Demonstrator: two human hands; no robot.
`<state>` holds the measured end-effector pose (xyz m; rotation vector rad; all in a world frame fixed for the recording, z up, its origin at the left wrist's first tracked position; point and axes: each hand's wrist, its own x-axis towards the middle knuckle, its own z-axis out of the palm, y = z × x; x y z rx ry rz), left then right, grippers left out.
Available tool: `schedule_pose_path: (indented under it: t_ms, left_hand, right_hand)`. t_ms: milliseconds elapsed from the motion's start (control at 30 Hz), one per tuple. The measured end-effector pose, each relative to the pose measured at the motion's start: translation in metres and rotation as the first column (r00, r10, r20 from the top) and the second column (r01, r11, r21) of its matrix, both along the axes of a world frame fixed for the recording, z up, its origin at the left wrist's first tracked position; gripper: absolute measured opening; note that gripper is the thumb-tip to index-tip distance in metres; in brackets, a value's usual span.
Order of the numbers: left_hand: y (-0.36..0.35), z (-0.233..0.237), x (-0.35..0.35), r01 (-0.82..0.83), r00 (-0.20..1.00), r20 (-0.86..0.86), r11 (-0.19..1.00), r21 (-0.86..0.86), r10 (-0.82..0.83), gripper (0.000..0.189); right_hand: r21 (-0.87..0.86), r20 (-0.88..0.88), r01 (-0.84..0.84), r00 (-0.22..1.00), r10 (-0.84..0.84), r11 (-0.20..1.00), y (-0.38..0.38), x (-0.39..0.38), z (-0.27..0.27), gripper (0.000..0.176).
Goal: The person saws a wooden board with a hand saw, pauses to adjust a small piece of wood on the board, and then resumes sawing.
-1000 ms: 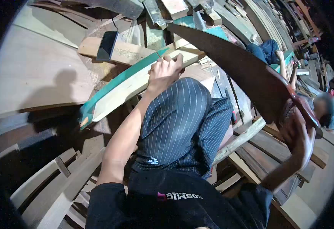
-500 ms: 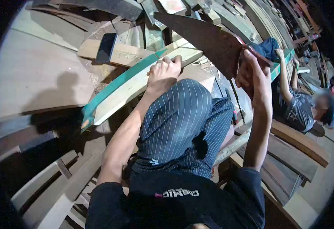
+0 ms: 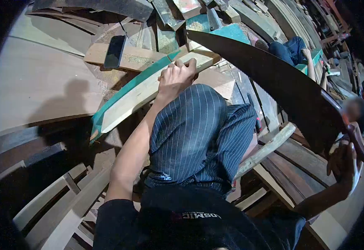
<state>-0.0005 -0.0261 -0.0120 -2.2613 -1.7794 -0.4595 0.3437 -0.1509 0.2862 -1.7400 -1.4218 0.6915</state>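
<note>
My right hand (image 3: 344,164) is closed round the handle of a handsaw (image 3: 273,79), out at the right. Its dark blade slants up and left, with the tip over the far end of a pale wooden plank (image 3: 134,102). My left hand (image 3: 176,77) grips that plank near its far end, fingers wrapped over the edge. Along the plank's left side lies a green-painted wooden piece (image 3: 125,89). My bent knee in striped trousers (image 3: 190,121) rises just right of my left hand. Whether the saw teeth touch the wood is hard to tell.
A phone (image 3: 115,51) lies on a board (image 3: 138,60) beyond the plank. A large flat panel (image 3: 44,83) stands at the left. Timber offcuts (image 3: 169,39) are heaped at the back. Another person (image 3: 290,50) sits at the far right. A pale pole (image 3: 269,148) lies beside my leg.
My right hand has swung right and down toward me, drawing the handsaw back; its blade now spans more of the view. My left hand stays on the plank with barely any shift.
</note>
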Motion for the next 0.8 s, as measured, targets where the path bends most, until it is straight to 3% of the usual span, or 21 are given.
schedule_pose_path:
  t_ms: [100, 133, 200, 233, 267, 333, 367, 400, 467, 500, 533, 567, 633, 700, 800]
  left_hand:
    - [0.005, -0.008, 0.000, -0.003, 0.995, -0.096, 0.998, 0.066, 0.010, 0.010]
    - [0.004, -0.012, 0.002, -0.018, 0.987, -0.155, 0.983, 0.182, 0.047, 0.008]
    - [0.003, -0.016, 0.004, -0.008, 0.987, -0.157, 0.994, 0.108, 0.024, 0.007]
    - [0.005, -0.020, 0.003, -0.008, 0.975, -0.217, 0.982, 0.191, 0.050, 0.006]
    - [0.005, -0.018, 0.002, 0.004, 0.978, -0.206, 0.980, 0.197, 0.038, 0.006]
    - [0.006, -0.016, -0.004, 0.018, 0.983, -0.181, 0.978, 0.206, 0.020, 0.006]
    - [0.006, -0.027, -0.010, 0.082, 0.964, -0.260, 0.873, 0.481, 0.053, 0.007]
    - [0.004, -0.022, -0.015, 0.116, 0.968, -0.250, 0.855, 0.506, 0.016, 0.008]
    - [0.004, -0.018, -0.005, 0.015, 0.993, -0.114, 0.962, 0.272, 0.017, 0.009]
    - [0.002, -0.015, -0.002, -0.005, 0.998, -0.067, 0.982, 0.189, 0.018, 0.010]
    - [0.002, -0.009, -0.001, -0.018, 0.999, -0.025, 0.994, 0.110, 0.021, 0.011]
    - [0.001, -0.006, 0.000, -0.027, 0.999, 0.019, 0.999, 0.028, 0.027, 0.011]
    - [0.001, -0.006, 0.001, -0.022, 0.999, 0.045, 1.000, 0.003, 0.021, 0.013]
    - [0.004, -0.004, -0.002, 0.013, 1.000, 0.019, 1.000, -0.013, -0.013, 0.012]
    - [0.002, -0.001, 0.001, -0.011, 1.000, -0.011, 1.000, 0.001, 0.011, 0.012]
  right_hand:
    - [-0.060, -0.050, -0.037, 0.998, 0.034, 0.997, 0.027, -0.040, -0.021, 0.038]
    - [-0.105, -0.099, -0.076, 0.993, 0.066, 0.992, 0.047, -0.061, -0.038, 0.037]
    - [-0.116, -0.292, -0.245, 0.935, 0.203, 0.963, 0.102, -0.105, -0.094, 0.036]
    - [-0.110, -0.381, -0.367, 0.874, 0.302, 0.924, 0.130, -0.119, -0.130, 0.035]
    - [-0.047, -0.512, -0.386, 0.801, 0.309, 0.922, 0.139, -0.131, -0.129, 0.032]
    - [-0.018, -0.456, -0.385, 0.825, 0.335, 0.923, 0.137, -0.142, -0.125, 0.025]
    - [-0.059, -0.384, -0.412, 0.850, 0.361, 0.909, 0.122, -0.138, -0.116, 0.026]
    - [-0.092, -0.303, -0.442, 0.866, 0.397, 0.893, 0.109, -0.132, -0.098, 0.027]
    - [-0.280, -0.165, -0.256, 0.962, 0.217, 0.925, 0.078, -0.109, -0.052, 0.041]
    - [-0.270, -0.162, -0.187, 0.976, 0.147, 0.945, 0.062, -0.096, -0.033, 0.038]
    - [-0.254, -0.162, -0.115, 0.984, 0.074, 0.960, 0.048, -0.079, -0.023, 0.036]
    - [-0.016, 0.094, -0.056, 0.994, 0.057, 0.998, 0.039, -0.042, -0.028, 0.040]
    - [0.062, 0.156, 0.031, 0.987, -0.040, 0.998, 0.011, 0.001, -0.015, 0.047]
    - [-0.114, 0.004, 0.112, 0.994, -0.112, 0.987, -0.003, 0.009, 0.006, 0.051]
    - [-0.083, 0.078, 0.158, 0.985, -0.151, 0.984, -0.002, 0.014, 0.011, 0.052]
